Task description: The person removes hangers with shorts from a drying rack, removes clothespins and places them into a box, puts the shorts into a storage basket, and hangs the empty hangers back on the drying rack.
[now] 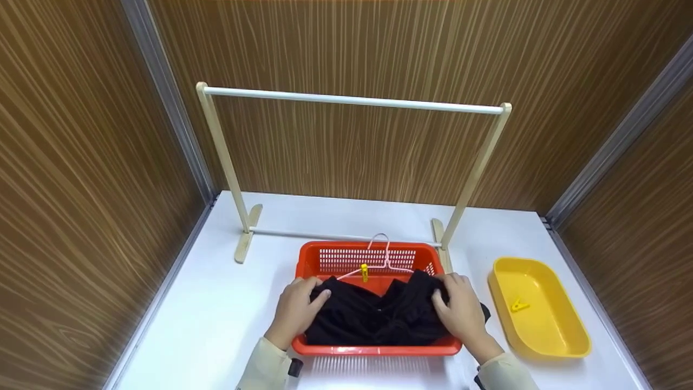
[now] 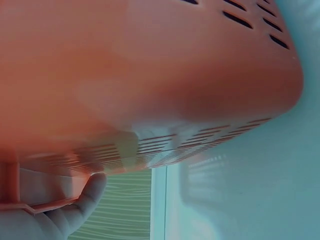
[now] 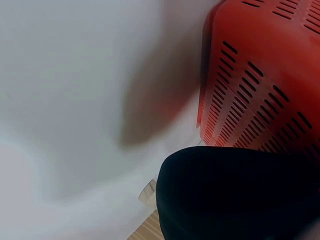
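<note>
A red plastic basket (image 1: 379, 350) holds a bunched black garment (image 1: 373, 319). My left hand (image 1: 295, 309) grips the basket's left rim, thumb over the cloth; in the left wrist view its fingers (image 2: 92, 195) curl by the rim and outer wall. At the right rim, my right hand (image 1: 461, 309) holds the black cloth between thumb and fingers, and part of the cloth (image 3: 215, 190) hangs outside the basket. A pink hanger (image 1: 387, 260) pokes up behind the garment, with a yellow clip (image 1: 364, 272) on it.
Behind the basket stands a wooden rack with a white top bar (image 1: 352, 99) and a lower bar (image 1: 303, 234). To the right, a yellow tray (image 1: 547, 303) has a yellow clip (image 1: 518, 305) inside. Wood-patterned panels (image 1: 346, 151) enclose the white table (image 1: 200, 314).
</note>
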Demonstrator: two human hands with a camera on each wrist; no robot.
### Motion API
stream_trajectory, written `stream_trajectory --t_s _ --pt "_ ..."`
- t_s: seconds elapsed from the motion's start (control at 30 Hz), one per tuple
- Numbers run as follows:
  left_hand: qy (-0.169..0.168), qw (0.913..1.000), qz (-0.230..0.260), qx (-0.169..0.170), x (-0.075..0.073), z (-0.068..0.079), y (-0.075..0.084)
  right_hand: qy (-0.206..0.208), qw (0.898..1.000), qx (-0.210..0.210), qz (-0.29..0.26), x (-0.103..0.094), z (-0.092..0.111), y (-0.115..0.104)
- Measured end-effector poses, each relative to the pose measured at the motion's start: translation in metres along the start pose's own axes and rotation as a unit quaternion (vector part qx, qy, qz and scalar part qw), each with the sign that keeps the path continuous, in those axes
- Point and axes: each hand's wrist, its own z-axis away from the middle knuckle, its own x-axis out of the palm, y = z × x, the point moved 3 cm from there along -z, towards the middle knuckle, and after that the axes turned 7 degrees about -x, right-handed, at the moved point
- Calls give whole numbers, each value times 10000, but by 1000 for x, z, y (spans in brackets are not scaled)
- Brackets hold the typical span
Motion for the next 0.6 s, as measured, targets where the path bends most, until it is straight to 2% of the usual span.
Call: stream_trajectory --t_s 0.17,0.33,0.43,0.5,0.6 --pt "-1 10000 -3 23 1 -1 2 25 9996 -162 -210 -8 -4 1" --pt "-56 10000 -5 14 1 -2 3 160 9994 -97 -298 -34 -18 -11" --pt "-68 10000 -26 -28 2 -1 2 -114 9993 -279 -214 -54 -32 -35" --pt "-71 10000 -48 -15 2 0 1 -317 9978 -544 -185 -63 -42 -55" --pt "-76 10000 -24 -28 0 0 0 -563 9928 -1047 -140 -65 -58 -83"
